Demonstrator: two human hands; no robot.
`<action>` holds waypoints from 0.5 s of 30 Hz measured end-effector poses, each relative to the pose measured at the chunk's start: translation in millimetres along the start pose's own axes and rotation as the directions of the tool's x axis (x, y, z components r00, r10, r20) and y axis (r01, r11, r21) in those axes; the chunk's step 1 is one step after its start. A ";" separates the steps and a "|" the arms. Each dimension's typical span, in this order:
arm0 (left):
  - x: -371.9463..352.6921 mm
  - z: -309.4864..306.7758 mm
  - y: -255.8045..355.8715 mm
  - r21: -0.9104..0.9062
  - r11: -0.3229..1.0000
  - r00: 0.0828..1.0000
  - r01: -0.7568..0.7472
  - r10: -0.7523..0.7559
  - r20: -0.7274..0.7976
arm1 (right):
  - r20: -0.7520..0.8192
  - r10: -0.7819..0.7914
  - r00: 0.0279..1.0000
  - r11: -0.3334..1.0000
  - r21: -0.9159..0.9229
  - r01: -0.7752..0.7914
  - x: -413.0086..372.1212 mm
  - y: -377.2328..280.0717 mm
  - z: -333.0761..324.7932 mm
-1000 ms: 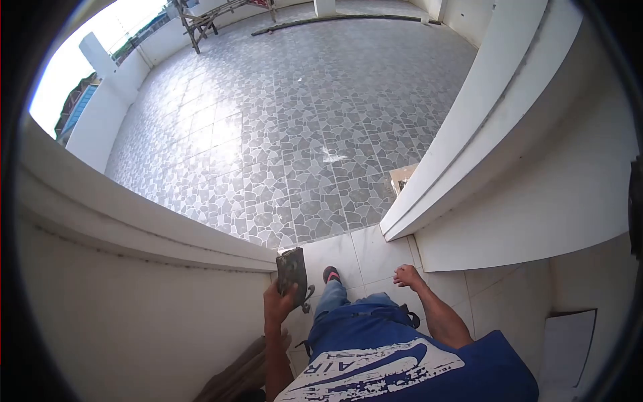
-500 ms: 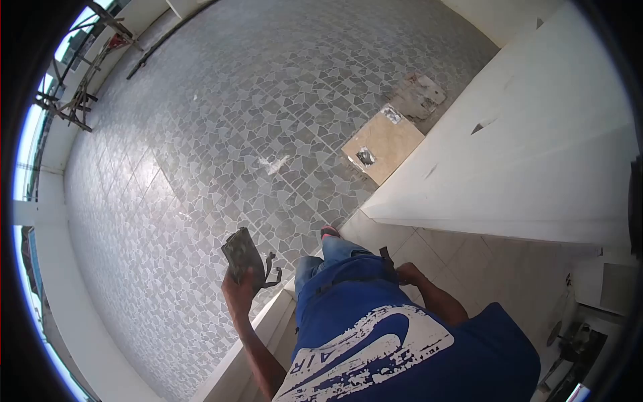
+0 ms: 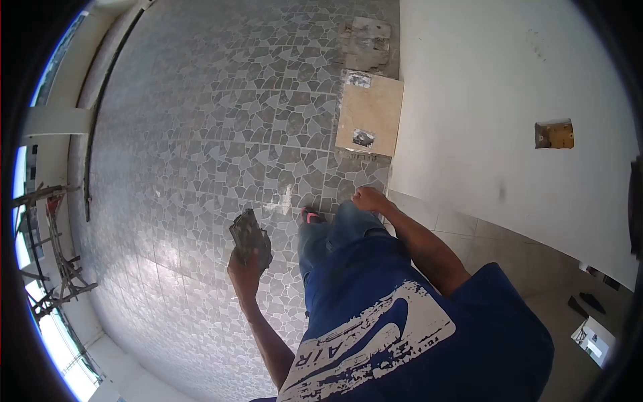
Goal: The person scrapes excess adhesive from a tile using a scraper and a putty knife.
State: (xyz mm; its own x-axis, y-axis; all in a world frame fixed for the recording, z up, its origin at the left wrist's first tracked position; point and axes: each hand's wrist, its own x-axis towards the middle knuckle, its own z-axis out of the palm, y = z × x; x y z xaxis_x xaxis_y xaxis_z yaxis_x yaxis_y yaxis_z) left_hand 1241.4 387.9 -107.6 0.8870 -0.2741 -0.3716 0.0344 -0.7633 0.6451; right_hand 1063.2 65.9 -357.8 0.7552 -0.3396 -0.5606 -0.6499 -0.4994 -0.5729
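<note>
My left hand (image 3: 245, 269) grips a dark, dirty block-like object (image 3: 250, 236) at its lower end, held out over the patterned floor; I cannot make out exactly what it is. My right hand (image 3: 368, 199) is in front of my right thigh, its fingers curled together, and nothing shows in it. Below the two hands are my jeans (image 3: 355, 222) and one dark shoe with pink edging (image 3: 311, 216).
A beige board (image 3: 373, 117) lies against the white wall (image 3: 469, 120), with a greyish worn piece (image 3: 366, 45) beyond it. An open wall box (image 3: 554, 135) is at the right. Wooden scaffolding (image 3: 63, 268) shows through openings at the left.
The view has turned, and the board now appears straight ahead along the wall. My right hand has come forward from my waist. The left hand still holds the dark object, whose strap-like part no longer shows.
</note>
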 end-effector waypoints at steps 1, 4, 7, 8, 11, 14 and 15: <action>32.9 -5.7 12.9 0.028 0.999 0.999 -0.023 0.022 0.045 | 0.102 0.128 0.986 0.990 0.045 -0.134 1.9 -15.5 4.0; 119.3 -22.8 57.0 0.160 0.979 0.970 -0.130 0.092 0.226 | 0.120 0.221 0.968 0.975 -0.058 -0.216 2.0 -60.4 7.8; 199.0 -11.8 93.2 0.257 0.922 0.912 -0.291 0.186 0.366 | 0.094 0.298 0.950 0.954 0.011 -0.300 24.6 -79.5 1.1; 223.4 -6.1 109.9 0.269 0.887 0.869 -0.375 0.235 0.436 | 0.105 0.300 0.948 0.951 0.051 -0.306 35.9 -74.2 6.0; 286.4 24.3 154.9 0.336 0.813 0.818 -0.477 0.271 0.507 | 0.064 0.323 0.944 0.920 0.212 -0.329 97.5 -67.3 7.8; 336.0 66.2 189.1 0.330 0.740 0.729 -0.587 0.305 0.613 | 0.042 0.409 0.912 0.835 0.385 -0.393 127.5 -46.0 22.9; 353.1 80.6 195.6 0.340 0.700 0.694 -0.627 0.306 0.651 | -0.002 0.473 0.881 0.792 0.440 -0.424 130.4 -48.6 29.3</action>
State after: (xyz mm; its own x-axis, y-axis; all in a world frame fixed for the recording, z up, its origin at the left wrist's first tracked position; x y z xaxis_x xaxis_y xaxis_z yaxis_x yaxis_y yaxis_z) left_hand 1524.2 94.6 -166.4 0.3265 -0.8048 -0.4957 -0.6891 -0.5616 0.4579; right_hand 1190.8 69.2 -420.5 0.3585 -0.5370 -0.7636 -0.8720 0.0995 -0.4793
